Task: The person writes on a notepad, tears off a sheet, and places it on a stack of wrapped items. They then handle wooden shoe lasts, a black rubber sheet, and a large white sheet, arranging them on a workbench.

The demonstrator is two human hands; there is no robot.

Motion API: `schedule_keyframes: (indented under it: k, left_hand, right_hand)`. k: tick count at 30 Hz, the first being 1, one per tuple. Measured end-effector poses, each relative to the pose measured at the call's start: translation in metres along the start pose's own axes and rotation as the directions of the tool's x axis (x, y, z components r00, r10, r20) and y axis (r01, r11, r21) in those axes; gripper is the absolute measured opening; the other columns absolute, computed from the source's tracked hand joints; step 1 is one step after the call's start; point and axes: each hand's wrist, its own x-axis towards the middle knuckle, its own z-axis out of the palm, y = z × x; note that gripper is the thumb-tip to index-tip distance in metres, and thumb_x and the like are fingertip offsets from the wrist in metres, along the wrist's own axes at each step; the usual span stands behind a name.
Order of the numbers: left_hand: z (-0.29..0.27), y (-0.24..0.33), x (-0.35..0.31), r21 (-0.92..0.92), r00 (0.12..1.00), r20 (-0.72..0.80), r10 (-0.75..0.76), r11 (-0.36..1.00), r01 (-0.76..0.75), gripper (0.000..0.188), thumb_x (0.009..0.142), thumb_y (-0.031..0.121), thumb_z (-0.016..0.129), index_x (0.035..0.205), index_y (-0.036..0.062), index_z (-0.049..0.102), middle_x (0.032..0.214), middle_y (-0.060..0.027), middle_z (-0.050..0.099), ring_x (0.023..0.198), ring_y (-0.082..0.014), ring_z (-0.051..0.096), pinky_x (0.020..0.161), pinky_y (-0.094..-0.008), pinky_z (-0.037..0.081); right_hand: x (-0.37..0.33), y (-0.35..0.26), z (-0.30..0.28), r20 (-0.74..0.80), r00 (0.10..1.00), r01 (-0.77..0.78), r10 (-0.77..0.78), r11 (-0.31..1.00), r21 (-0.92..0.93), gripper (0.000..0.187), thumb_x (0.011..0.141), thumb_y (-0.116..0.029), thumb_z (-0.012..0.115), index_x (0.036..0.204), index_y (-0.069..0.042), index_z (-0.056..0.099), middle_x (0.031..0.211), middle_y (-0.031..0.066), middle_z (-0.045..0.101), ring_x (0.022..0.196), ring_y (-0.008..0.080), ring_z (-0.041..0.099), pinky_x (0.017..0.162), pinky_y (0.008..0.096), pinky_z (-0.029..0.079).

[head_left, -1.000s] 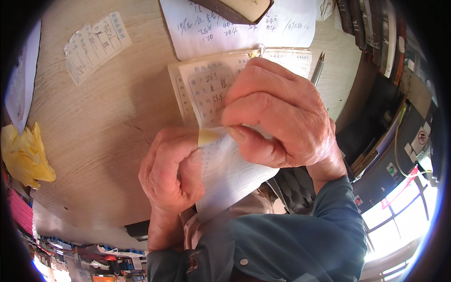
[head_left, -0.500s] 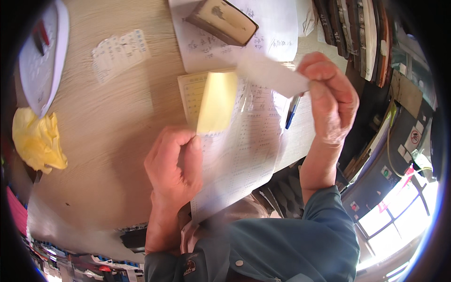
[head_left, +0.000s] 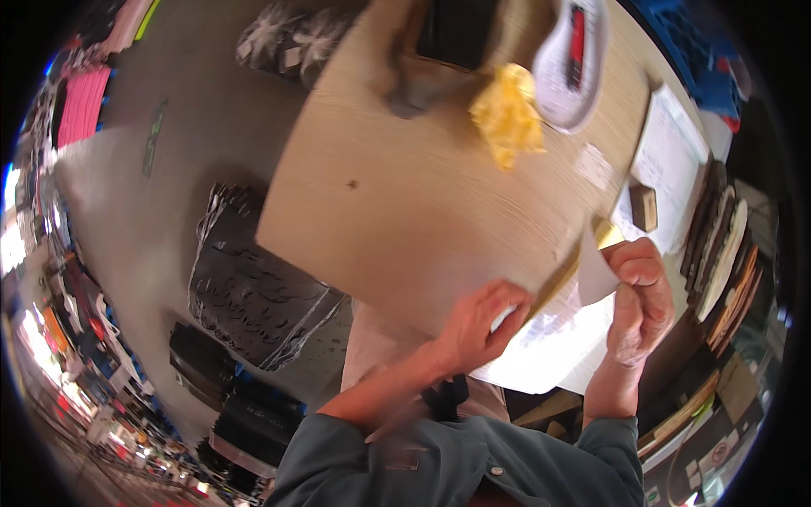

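Observation:
My right hand [head_left: 642, 296] pinches a small white slip of paper [head_left: 596, 269] between thumb and fingers, held up over the papers. To its left, my left hand [head_left: 486, 325] is curled at the near edge of the table, its thumb and forefinger closing on the lower end of a yellow sheet [head_left: 606, 232]. That sheet is seen nearly edge-on, and the slip and right hand partly cover it. Under and between the hands lie printed form sheets [head_left: 549, 351], washed out by bright light.
On the wooden table [head_left: 397, 211] are crumpled yellow paper [head_left: 507, 114], a white shoe-sole-shaped tray [head_left: 571, 93] with a red-and-black tool, a torn note [head_left: 595, 165] and a small block [head_left: 644, 208] on written paper. Stacked dark and light slabs [head_left: 718, 245] stand right; a black bundle [head_left: 253, 279] lies left.
The view has swung left, showing more floor and the table's left edge. My right hand keeps the white slip, now lower beside the yellow sheet. The hands appear closer together.

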Motion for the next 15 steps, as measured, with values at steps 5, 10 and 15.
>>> schedule_keyframes:
  k: [5,10,15]
  left_hand:
    - [-0.076,-0.017,-0.078,-0.075,0.911,0.345,-0.226,0.961,0.267,0.011,0.099,0.007,0.068,0.109,0.0029,0.069,0.097,-0.0146,0.068,0.089,-0.0375,0.068,0.076,-0.0457,0.056]
    - [-0.154,-0.056,-0.144,0.069,0.823,0.498,-0.272,0.959,0.275,0.021,0.105,0.016,0.060,0.122,0.0072,0.066,0.103,-0.0153,0.067,0.095,-0.0386,0.067,0.083,-0.0485,0.055]
    - [-0.257,-0.136,-0.175,0.363,0.920,-0.043,-0.390,0.852,0.378,0.012,0.101,0.009,0.062,0.108,0.0023,0.069,0.099,-0.0164,0.071,0.093,-0.0372,0.071,0.085,-0.0445,0.057]
  right_hand:
    - [0.039,-0.037,0.108,0.194,0.981,0.022,-0.027,0.999,0.029,0.019,0.084,0.009,0.055,0.099,0.000,0.062,0.090,0.0155,0.067,0.084,0.0299,0.073,0.071,0.0367,0.057]
    - [0.097,-0.049,0.236,0.396,0.918,0.010,-0.028,0.999,0.048,0.018,0.086,0.009,0.059,0.100,0.000,0.065,0.094,0.0147,0.069,0.085,0.0272,0.069,0.073,0.0362,0.054]
    - [0.174,-0.045,0.341,0.447,0.894,0.083,-0.043,0.994,-0.069,0.009,0.094,0.001,0.062,0.102,0.002,0.066,0.091,0.0132,0.068,0.081,0.0245,0.067,0.074,0.0335,0.054]
